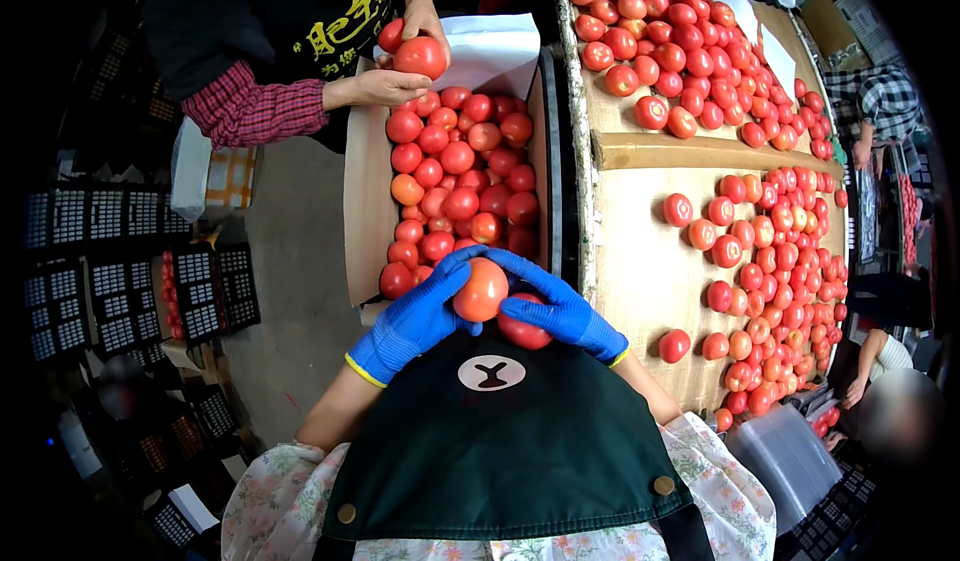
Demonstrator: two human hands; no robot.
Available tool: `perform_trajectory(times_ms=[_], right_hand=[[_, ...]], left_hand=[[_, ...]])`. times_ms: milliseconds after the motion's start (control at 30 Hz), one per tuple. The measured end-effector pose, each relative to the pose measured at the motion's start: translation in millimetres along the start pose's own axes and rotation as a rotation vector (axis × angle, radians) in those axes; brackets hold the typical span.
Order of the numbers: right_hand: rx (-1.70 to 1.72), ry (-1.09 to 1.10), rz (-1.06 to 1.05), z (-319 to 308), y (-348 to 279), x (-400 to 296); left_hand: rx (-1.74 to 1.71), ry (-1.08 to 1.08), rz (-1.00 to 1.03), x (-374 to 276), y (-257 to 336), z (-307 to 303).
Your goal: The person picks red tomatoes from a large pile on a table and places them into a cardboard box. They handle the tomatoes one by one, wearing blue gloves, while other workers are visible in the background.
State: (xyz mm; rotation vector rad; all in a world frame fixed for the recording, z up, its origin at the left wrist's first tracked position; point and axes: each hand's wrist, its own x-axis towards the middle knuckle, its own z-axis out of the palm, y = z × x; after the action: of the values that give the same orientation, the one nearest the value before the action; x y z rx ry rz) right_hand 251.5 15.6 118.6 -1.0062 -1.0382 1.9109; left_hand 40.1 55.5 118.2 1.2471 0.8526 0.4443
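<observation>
My left hand (420, 321), in a blue glove with a yellow cuff, holds an orange-red tomato (481, 289) near my apron's top. My right hand (559, 310), gloved alike, is closed around a redder tomato (525, 322), and its fingertips come close to the orange-red one. Both hands are over the near end of a paper-lined crate (363, 208) filled with red tomatoes (457, 157). Right of the crate, more tomatoes (787, 253) lie loose on a cloth-covered sorting table (637, 261).
A co-worker's hands (390, 85) hold two tomatoes (421, 58) over the crate's far left corner. A wooden divider (675, 151) crosses the table, with a tomato heap (686, 36) beyond it. Black crates (112, 216) stand at left. Other people work at far right, near clear plastic boxes (787, 456).
</observation>
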Motion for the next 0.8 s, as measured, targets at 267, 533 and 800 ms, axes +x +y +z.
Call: perform_trajectory(times_ms=[267,533,800], right_hand=[[-0.291,0.082,-0.109,9.9,-10.5,-6.5],[-0.224,0.047,-0.033,6.5,-7.0,-9.1],[-0.436,0.079,-0.159,-14.4,11.1,-17.5]], left_hand=[[-0.811,0.031,-0.356,6.8,-1.1,7.7],[-0.519,0.063,-0.445,0.3,3.9,13.5],[0.332,-0.039,-0.149,20.6,-41.6,18.6]])
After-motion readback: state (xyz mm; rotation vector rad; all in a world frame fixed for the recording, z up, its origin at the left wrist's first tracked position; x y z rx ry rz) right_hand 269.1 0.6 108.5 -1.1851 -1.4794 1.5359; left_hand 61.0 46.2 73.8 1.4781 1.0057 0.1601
